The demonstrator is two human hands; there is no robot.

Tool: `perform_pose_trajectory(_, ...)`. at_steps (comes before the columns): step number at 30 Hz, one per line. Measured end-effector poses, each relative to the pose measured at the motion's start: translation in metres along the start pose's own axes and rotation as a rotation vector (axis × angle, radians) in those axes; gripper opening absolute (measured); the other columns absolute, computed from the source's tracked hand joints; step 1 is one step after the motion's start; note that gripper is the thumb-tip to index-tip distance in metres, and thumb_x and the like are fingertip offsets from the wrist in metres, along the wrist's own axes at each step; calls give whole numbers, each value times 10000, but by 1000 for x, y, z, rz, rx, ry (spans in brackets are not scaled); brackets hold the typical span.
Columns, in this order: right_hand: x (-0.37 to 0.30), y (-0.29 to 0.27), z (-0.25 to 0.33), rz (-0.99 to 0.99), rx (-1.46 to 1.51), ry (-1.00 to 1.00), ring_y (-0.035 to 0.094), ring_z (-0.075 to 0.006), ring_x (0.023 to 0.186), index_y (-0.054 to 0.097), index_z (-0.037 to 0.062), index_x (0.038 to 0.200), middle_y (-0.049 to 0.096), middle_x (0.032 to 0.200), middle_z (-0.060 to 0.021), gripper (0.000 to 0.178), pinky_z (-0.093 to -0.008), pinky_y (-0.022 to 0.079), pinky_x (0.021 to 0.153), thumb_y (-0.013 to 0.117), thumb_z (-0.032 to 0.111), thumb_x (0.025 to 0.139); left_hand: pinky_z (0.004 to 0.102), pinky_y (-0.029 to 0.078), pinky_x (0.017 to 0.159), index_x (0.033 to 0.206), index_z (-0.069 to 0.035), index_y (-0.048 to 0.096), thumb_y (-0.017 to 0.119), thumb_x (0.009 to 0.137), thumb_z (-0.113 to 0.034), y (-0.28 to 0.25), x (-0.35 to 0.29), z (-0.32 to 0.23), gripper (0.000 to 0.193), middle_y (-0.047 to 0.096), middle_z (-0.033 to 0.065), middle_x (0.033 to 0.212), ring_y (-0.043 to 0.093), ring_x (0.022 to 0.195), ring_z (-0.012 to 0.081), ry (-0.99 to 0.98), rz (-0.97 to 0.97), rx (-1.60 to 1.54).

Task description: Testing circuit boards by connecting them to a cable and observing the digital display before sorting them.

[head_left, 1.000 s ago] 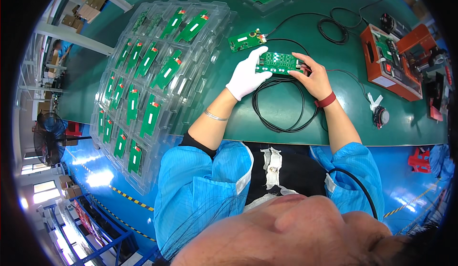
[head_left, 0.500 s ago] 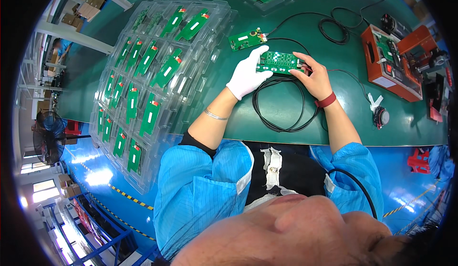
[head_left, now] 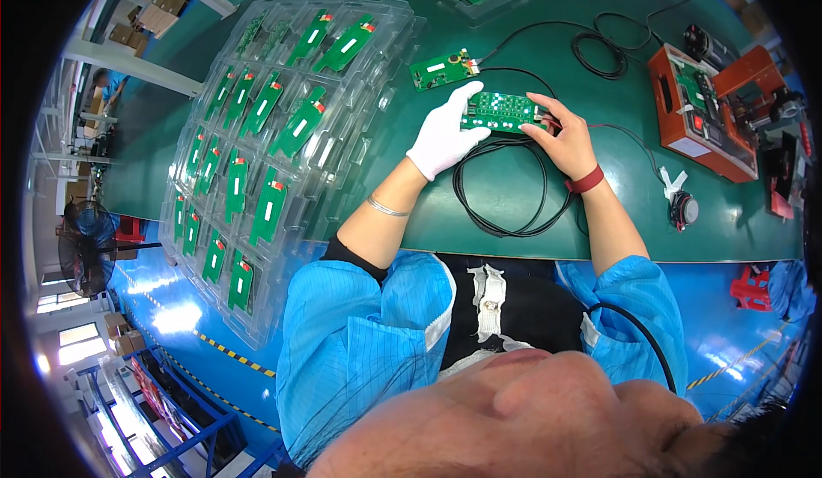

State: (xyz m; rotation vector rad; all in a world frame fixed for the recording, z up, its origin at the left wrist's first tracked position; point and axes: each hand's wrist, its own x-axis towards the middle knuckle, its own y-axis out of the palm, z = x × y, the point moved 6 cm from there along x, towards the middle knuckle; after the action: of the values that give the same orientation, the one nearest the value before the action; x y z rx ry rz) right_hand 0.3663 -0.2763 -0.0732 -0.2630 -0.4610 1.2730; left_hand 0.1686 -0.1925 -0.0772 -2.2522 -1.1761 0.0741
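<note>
Between my two hands is a green circuit board (head_left: 501, 111) with rows of small bright parts, held above the green table. My left hand (head_left: 447, 132), in a white glove, grips its left end between thumb and fingers. Bare and with a red band at the wrist, my right hand (head_left: 561, 135) pinches the right end, where thin wires join the board. Just beyond the left hand lies a second green circuit board (head_left: 444, 70), with a cable plugged into its right side. A coiled black cable (head_left: 501, 231) rests on the table below the held board.
At left, a clear plastic tray (head_left: 342, 140) carries several green boards and overhangs the table's front edge. Another such tray (head_left: 462, 11) sits at the back. To the right stand an orange test box (head_left: 711, 148), a small round speaker (head_left: 684, 211) and a looped black cable (head_left: 575, 58).
</note>
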Motion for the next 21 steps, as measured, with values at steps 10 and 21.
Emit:
perform_pose_trajectory(10, 0, -1, 1, 11, 9, 9, 558, -88, 735, 658, 40, 1267, 696, 962, -38, 473, -205, 482, 690, 743, 23, 803, 349, 528, 859, 1435, -96, 456, 734, 752, -66, 1, -1, -1, 737, 667, 155, 1177, 664, 927, 274, 11, -7, -22)
perform_pose_trajectory(21, 1, -1, -6, 8, 86, 2, 571, -98, 765, 657, 43, 1268, 701, 994, -44, 477, -209, 489, 717, 742, 21, 799, 347, 525, 858, 1437, -96, 454, 731, 760, -67, 0, -2, -5, 732, 662, 160, 1185, 662, 935, 273, -39, 9, -40)
